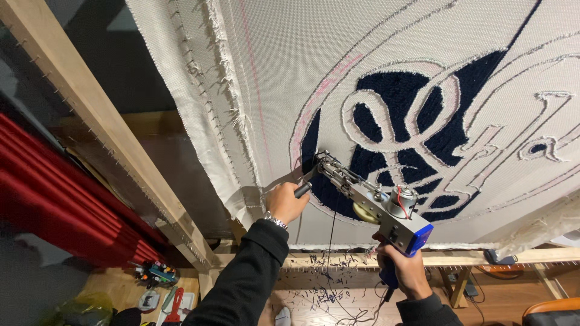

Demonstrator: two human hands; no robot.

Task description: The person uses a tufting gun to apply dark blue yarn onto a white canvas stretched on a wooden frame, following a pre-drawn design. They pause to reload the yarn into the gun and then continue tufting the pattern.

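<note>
Against the cream woven cloth (386,36) stretched on a pale wooden frame (96,121), the silver-and-blue metal tufting gun (374,202) presses its tip into dark navy pile (393,90). Left hand (285,202) is wrapped around the black front handle (302,190); right hand (403,271) clasps the blue rear grip below, nearer.

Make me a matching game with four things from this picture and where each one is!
Things:
1. tufting gun
2. red curtain
3. yarn scraps
4. wristwatch

Places:
A. on the left hand's wrist
B. scattered on the floor below the frame
C. at the far left, beside the wooden frame
D. pressed to the cloth, held by both hands, the right hand on the blue grip

Pairs: 1-D, 2-C, 3-B, 4-A
</note>
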